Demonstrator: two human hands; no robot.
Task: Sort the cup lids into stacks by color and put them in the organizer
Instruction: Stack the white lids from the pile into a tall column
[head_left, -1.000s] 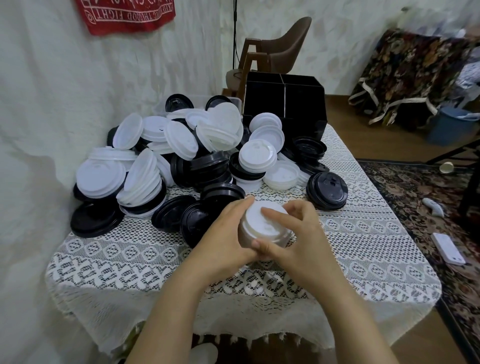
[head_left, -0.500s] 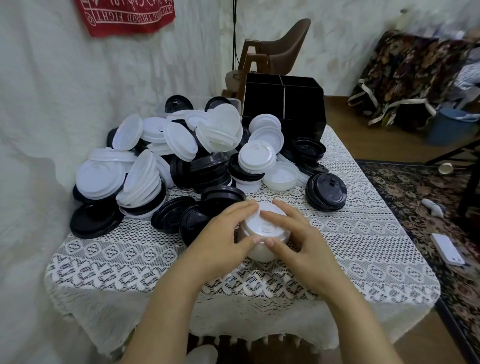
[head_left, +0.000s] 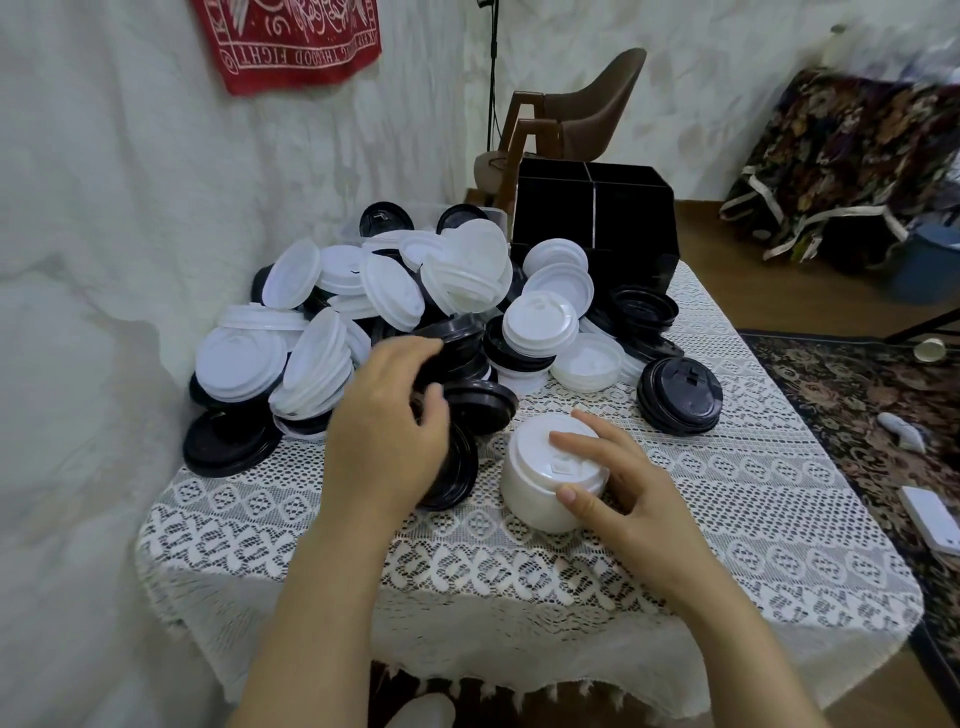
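White stack (head_left: 540, 491) stands upright on the table (head_left: 737, 499), near the front, just right of the pile (head_left: 363, 296). Right hand (head_left: 631, 501) is on it: fingers spread, index flat on the top lid, thumb against the front rim. It's a steadying touch, not a clamp.

Left hand (head_left: 387, 431) is over the black lids (head_left: 467, 358) at the pile's near edge, fingers curled, thumb low. It's blurred, so I can't tell if I've pinched one or am only touching.

Organizer (head_left: 592, 218) is at the back of the table behind the pile, well apart from the stack. Can't see inside it.

My read: whites are roughly stacked, and the left hand is going for blacks to start the second colour. Most of the pile is unsorted, so it's early days.

Doing it well:
- Take blacks off the top of the heap, not from under. The whites leaning above look ready to slide.
- Pinch by the rim, one nested clump at a time, all facing the same way.
- Right-hand pressure light and straight down. A sideways push tips the column.
- Build the blacks on bare cloth beside the whites, not touching.
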